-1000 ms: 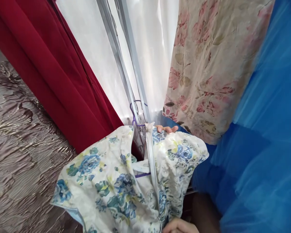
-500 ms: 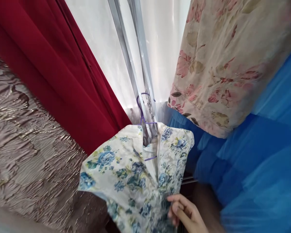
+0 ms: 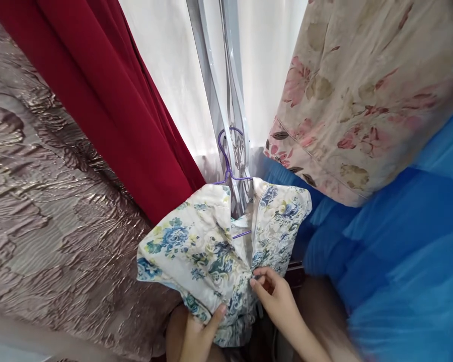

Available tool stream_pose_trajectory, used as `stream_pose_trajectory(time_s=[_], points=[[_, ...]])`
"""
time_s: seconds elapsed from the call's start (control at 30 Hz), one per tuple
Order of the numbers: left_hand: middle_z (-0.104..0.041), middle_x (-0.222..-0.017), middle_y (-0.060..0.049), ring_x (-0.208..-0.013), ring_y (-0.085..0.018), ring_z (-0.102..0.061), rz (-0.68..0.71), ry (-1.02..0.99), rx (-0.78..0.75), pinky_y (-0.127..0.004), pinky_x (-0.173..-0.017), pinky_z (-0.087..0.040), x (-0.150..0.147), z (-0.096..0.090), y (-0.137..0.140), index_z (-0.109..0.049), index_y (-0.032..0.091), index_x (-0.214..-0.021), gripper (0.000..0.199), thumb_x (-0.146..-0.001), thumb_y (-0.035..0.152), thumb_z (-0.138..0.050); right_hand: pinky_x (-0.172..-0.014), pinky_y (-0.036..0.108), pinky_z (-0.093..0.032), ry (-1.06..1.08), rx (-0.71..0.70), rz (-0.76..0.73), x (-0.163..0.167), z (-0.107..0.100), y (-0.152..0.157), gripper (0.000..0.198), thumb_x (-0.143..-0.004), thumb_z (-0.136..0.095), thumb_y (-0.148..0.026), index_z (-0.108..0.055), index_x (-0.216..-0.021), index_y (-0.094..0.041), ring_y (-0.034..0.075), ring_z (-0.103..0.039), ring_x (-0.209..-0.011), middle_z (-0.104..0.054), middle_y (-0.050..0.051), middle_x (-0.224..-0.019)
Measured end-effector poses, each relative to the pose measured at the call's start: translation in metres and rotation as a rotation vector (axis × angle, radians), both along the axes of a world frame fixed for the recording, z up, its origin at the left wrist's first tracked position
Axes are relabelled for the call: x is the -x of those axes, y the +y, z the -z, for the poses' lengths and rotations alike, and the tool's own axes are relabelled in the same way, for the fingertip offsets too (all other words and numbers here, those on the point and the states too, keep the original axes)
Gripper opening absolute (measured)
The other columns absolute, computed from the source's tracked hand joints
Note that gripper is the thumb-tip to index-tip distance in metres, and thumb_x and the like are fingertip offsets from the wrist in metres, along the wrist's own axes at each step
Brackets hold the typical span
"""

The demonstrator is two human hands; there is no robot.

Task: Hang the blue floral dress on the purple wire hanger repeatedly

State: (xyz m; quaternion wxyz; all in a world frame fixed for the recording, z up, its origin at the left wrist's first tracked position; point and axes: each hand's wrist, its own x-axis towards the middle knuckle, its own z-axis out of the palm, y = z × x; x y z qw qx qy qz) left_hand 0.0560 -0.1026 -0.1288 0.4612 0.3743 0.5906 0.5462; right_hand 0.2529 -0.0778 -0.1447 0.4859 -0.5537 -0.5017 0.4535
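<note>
A white short-sleeved blouse (image 3: pixel 211 231) with blue and green flowers hangs on a purple hanger (image 3: pixel 227 173), its neck opening spread apart. With its thumb on the front and its fingers behind the cloth, my left hand (image 3: pixel 204 334) grips the lower left side of the blouse. My right hand (image 3: pixel 275 296) is closed in a pinch at the low point of the neck opening. Whether it holds just the fabric edge or a small fastener there is too small to tell.
Grey metal bars (image 3: pixel 230 75) rise behind the hanger, before a white curtain (image 3: pixel 166 65). Dark red cloth (image 3: pixel 109 110) and a textured mauve cloth (image 3: pixel 56 216) hang at left. At right are a beige floral garment (image 3: pixel 340 110) and blue tulle (image 3: pixel 400 261).
My left hand has come into view and now holds the blouse's lower left side. My right hand has moved up to the neck opening and pinches there. The view has shifted slightly.
</note>
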Motion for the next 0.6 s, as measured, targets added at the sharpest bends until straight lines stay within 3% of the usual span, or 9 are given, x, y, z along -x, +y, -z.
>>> stream_pose_trajectory(time_s=[0.17,0.3,0.47,0.6], points=[[-0.074,-0.118,-0.008,-0.127,-0.038,-0.058,0.026,-0.120,0.033,-0.047,-0.115,-0.040,-0.007,0.021,-0.010,-0.070,0.024,-0.124,0.070,-0.063,0.053,-0.086,-0.060,0.026,-0.038,-0.039,-0.026,-0.002,0.007,-0.008,-0.002,0.026,-0.091,-0.062,-0.042,-0.066,-0.087,-0.017,0.016,-0.048,-0.060,-0.052,-0.002,-0.063],[-0.073,-0.119,-0.009,-0.127,-0.037,-0.058,0.106,-0.202,0.099,-0.047,-0.115,-0.040,0.001,0.035,-0.020,-0.069,0.021,-0.126,0.074,-0.060,0.048,-0.089,-0.059,0.025,-0.037,-0.028,-0.025,-0.040,0.012,-0.010,-0.013,0.020,-0.091,-0.062,-0.037,-0.065,-0.088,-0.017,0.015,-0.049,-0.061,-0.054,-0.002,-0.065],[-0.072,-0.122,-0.011,-0.131,-0.039,-0.055,0.087,-0.241,0.124,-0.046,-0.114,-0.042,0.003,0.032,-0.029,-0.070,0.019,-0.122,0.074,-0.058,0.049,-0.090,-0.059,0.024,-0.037,0.047,-0.077,-0.073,0.021,-0.008,-0.026,0.017,-0.091,-0.057,-0.028,-0.055,-0.077,-0.019,0.015,-0.048,-0.063,-0.050,-0.003,-0.067],[-0.073,-0.120,-0.013,-0.127,-0.039,-0.058,0.065,-0.244,0.106,-0.048,-0.113,-0.042,-0.003,0.026,-0.035,-0.070,0.019,-0.122,0.075,-0.057,0.051,-0.089,-0.060,0.025,-0.039,0.132,-0.086,-0.065,0.024,-0.009,-0.031,0.012,-0.088,-0.056,-0.023,-0.048,-0.080,-0.021,0.014,-0.046,-0.062,-0.046,-0.005,-0.066]])
